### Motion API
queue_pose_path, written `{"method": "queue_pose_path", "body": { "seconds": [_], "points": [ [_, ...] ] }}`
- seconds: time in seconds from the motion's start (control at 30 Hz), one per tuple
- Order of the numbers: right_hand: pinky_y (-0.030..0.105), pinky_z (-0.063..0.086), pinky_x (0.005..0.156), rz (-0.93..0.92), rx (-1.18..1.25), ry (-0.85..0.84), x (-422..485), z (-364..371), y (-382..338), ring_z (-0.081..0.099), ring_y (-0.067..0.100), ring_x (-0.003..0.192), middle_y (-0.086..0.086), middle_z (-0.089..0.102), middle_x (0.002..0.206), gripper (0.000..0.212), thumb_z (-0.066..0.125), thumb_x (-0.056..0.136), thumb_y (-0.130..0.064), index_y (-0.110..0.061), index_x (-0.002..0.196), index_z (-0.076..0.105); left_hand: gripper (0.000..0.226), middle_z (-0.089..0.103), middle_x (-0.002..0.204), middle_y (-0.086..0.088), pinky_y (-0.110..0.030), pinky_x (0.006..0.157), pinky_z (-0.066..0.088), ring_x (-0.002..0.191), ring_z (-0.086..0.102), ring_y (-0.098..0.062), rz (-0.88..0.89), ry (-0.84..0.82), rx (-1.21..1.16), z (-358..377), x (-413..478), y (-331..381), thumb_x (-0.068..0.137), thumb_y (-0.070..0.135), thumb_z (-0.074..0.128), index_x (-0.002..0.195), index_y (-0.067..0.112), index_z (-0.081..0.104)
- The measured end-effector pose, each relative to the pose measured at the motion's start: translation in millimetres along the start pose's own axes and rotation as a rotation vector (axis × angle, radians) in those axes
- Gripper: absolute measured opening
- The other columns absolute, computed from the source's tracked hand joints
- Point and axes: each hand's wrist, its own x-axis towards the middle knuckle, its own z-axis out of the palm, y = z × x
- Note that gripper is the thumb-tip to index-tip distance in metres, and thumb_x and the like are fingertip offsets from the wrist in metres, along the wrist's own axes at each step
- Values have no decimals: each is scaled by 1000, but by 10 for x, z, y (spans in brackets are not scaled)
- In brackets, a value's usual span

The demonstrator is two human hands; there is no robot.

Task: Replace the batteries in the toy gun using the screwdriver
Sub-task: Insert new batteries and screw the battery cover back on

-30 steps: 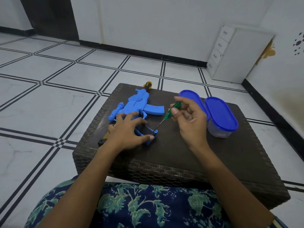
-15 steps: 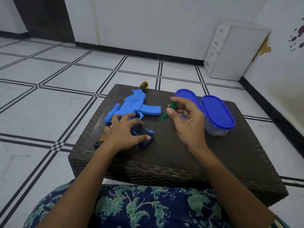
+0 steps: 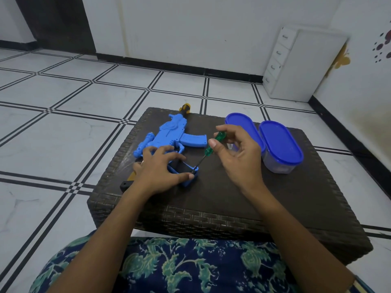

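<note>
Head camera view: you sit before a low dark woven table (image 3: 275, 208) that fills the middle of the frame, with the blue toy gun (image 3: 169, 136) lying flat on its upper left part, muzzle toward the top of the frame. Your left hand (image 3: 158, 172) presses down on the gun's grip end, fingers spread and curled loosely over it, thumb resting along the near edge of the blue grip. Your right hand (image 3: 237, 153), just right of centre, pinches the green handle of the screwdriver (image 3: 209, 146) between thumb and fingertips, the other fingers half open. The screwdriver slants down to the left, and its dark tip meets the grip end of the gun just beside your left thumb. Two clear containers with blue lids (image 3: 279, 142) stand side by side, touching, at the table's upper right, near your right hand.
</note>
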Motion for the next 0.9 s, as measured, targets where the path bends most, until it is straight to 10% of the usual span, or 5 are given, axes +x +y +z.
{"method": "queue_pose_path", "body": {
  "seconds": [0.13, 0.9],
  "points": [
    [36, 62, 61, 58, 30, -68, -22, -5, 9, 69, 19, 87, 7, 69, 101, 26, 69, 90, -11, -13, 115, 63, 54, 39, 141, 20, -53, 108, 23, 135, 15, -20, 0, 29, -2, 5, -5, 17, 54, 75, 65, 103, 52, 59],
    [30, 60, 74, 141, 181, -322, 51, -104, 3, 67, 21, 107, 17, 64, 120, 53, 46, 95, 13, -31, 121, 58, 70, 38, 141, 21, -55, 108, 24, 136, 14, -20, -9, 6, 4, -1, 8, 10, 43, 85, 51, 105, 53, 58]
  ]
}}
